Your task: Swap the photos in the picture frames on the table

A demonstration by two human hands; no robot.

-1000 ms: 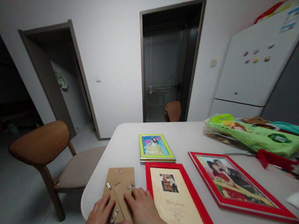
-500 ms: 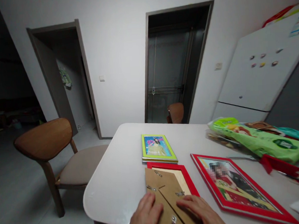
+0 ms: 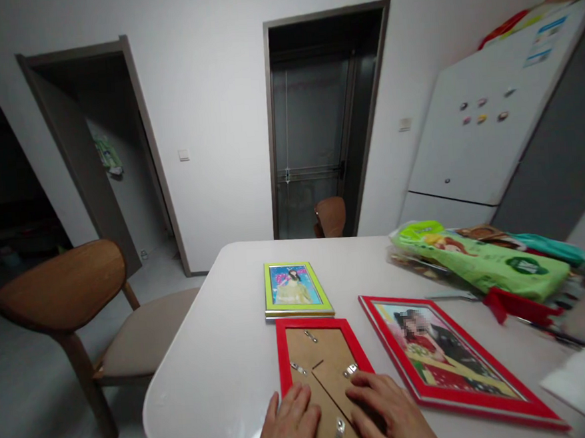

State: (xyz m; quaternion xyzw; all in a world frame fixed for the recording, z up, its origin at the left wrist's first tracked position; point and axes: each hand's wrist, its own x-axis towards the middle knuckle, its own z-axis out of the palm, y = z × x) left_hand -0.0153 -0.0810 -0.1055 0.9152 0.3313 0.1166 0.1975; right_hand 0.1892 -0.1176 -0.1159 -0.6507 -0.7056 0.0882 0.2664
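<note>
So the brown backing board is sitting in the opening of the near red photo frame, metal clips facing up, on the white surface. Left hand is open, fingers resting on the board's near left part. Right hand is open too — fingers slightly bent, tips on the board's right side, nothing gripped in either one.

Just beyond the frame's far end there's a lime-green photo frame, picture up. To the right lies a second red frame with a photo of a person in it, and a green packet is farther back on the right — wooden chair off to the left.
</note>
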